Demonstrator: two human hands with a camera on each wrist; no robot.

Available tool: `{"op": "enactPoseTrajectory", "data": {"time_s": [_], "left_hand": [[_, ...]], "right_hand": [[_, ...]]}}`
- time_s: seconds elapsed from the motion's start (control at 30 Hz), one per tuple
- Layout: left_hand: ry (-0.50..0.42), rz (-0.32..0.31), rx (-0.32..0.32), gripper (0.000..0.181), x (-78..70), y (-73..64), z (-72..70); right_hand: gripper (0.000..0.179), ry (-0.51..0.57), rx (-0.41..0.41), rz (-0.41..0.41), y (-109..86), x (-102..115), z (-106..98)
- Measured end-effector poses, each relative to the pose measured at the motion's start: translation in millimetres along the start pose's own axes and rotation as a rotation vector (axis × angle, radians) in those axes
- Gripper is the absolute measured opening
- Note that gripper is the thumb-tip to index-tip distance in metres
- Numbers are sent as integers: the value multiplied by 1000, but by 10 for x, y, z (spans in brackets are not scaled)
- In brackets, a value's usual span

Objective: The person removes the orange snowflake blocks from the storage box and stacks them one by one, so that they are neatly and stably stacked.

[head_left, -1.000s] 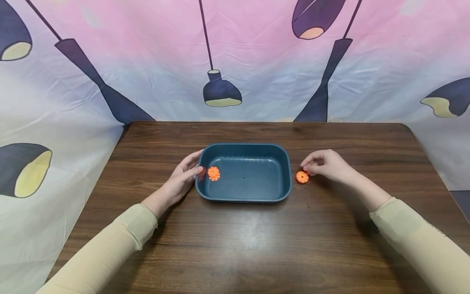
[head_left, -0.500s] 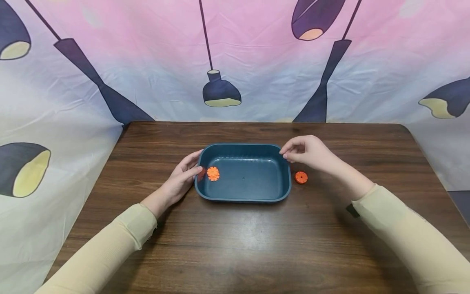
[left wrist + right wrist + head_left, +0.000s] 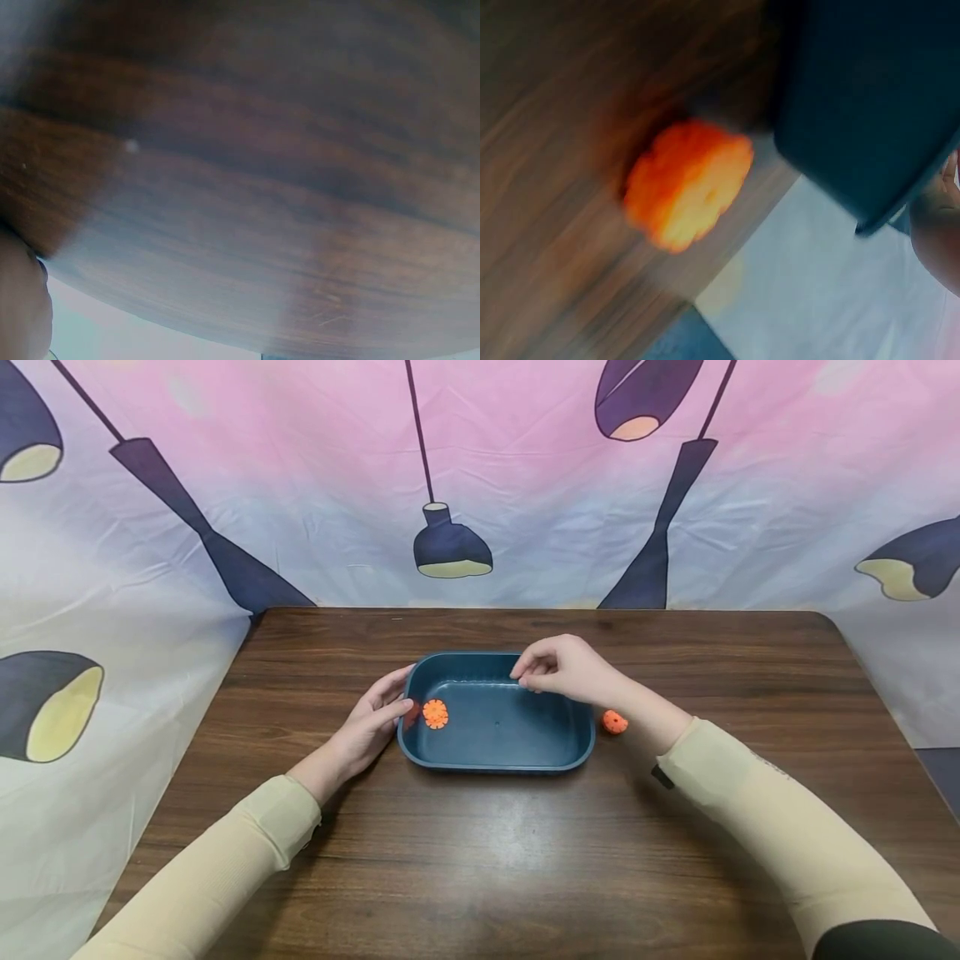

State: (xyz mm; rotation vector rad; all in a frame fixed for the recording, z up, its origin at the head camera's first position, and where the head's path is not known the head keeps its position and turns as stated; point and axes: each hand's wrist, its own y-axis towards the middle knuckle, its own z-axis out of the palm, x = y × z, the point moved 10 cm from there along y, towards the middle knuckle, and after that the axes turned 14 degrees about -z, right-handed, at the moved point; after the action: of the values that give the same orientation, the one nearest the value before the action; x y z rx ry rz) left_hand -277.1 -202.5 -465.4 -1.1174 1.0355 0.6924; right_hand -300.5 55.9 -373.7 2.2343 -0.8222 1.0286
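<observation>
In the head view, my left hand grips the left end of a dark teal plastic basin, thumb over the rim and fingers along the outside. Inside the basin near that thumb lie two overlapping orange notched discs. My right hand is over the basin's back right part, fingers bent and fingertips close to the thumb. Nothing shows between them. On the table beside the basin's right end is a short stack of orange discs, partly behind my right forearm. The right wrist view shows this stack close up, blurred and tilted.
A brown wood-grain table carries everything. Behind it hangs a cloth printed with lamps. The left wrist view shows mostly blurred tabletop.
My right hand has moved left from the disc stack, rising over the basin's right rim to above its inside. The stack looks more tilted now. My left hand and the basin stay put.
</observation>
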Motion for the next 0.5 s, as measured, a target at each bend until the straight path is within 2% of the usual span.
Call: {"op": "enactPoseTrajectory", "data": {"time_s": [0.5], "left_hand": [[8, -6, -2, 59, -6, 5, 4]], "right_hand": [[16, 24, 87, -78, 443, 119, 608]]}}
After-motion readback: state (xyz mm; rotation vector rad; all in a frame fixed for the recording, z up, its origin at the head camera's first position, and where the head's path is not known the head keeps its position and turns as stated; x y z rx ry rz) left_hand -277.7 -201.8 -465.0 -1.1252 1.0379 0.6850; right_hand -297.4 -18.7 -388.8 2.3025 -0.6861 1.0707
